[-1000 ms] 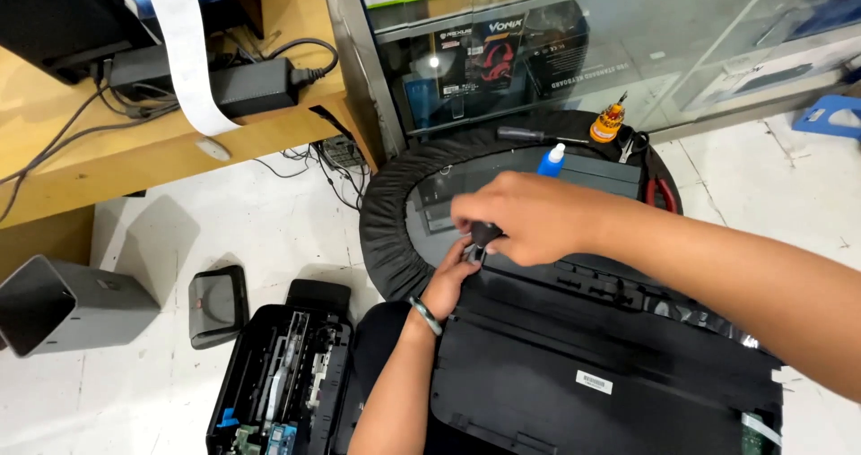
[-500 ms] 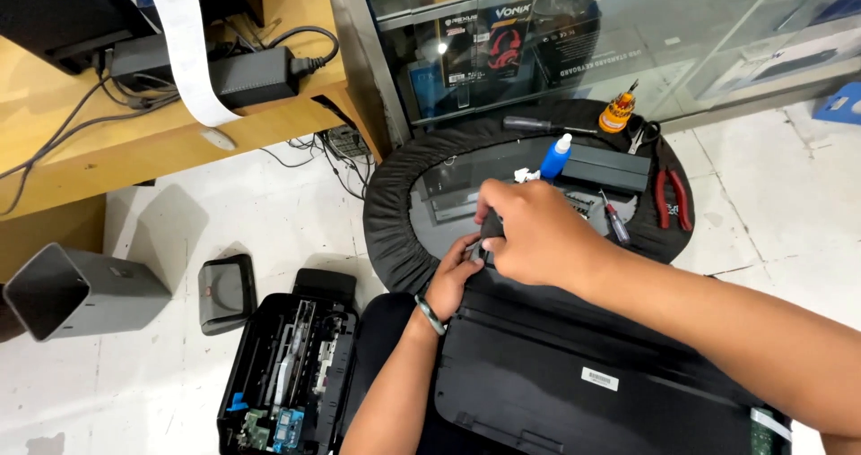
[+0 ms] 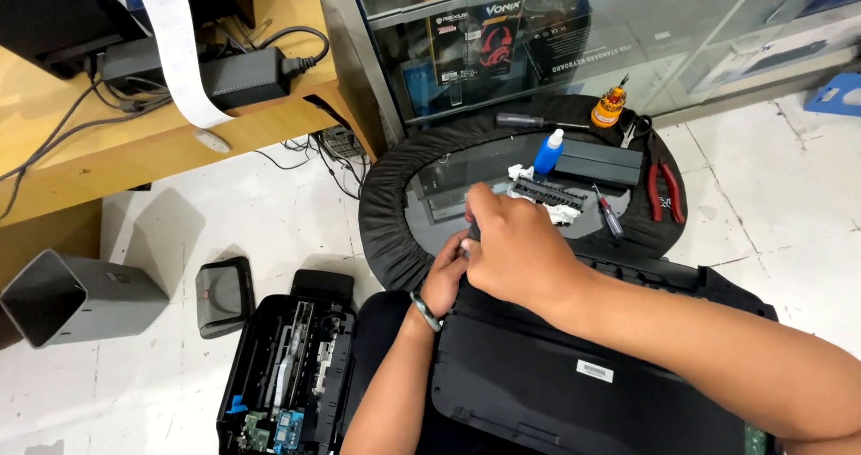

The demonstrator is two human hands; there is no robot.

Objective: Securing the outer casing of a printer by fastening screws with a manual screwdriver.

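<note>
Black plastic fills the person's lap: a big printer casing (image 3: 574, 374) lies flat, its long side running from lower right up toward the round stool (image 3: 395, 213). At its upper left edge both hands meet. The right hand (image 3: 520, 253) is curled tight over a small dark part, fingers clenched down so that what sits inside the fist cannot be made out. The left hand (image 3: 446, 276), with a green bangle on the wrist, comes up from below and pinches the same spot from underneath. Just beyond the knuckles lie a toothed dark strip (image 3: 549, 192) and a blue-capped bottle (image 3: 548, 152), close together. Red pliers (image 3: 664, 190) rest near the stool's right rim. Open tiled floor (image 3: 269, 213) spreads to the left, with a second opened printer (image 3: 287, 365) beside the knee.
</note>
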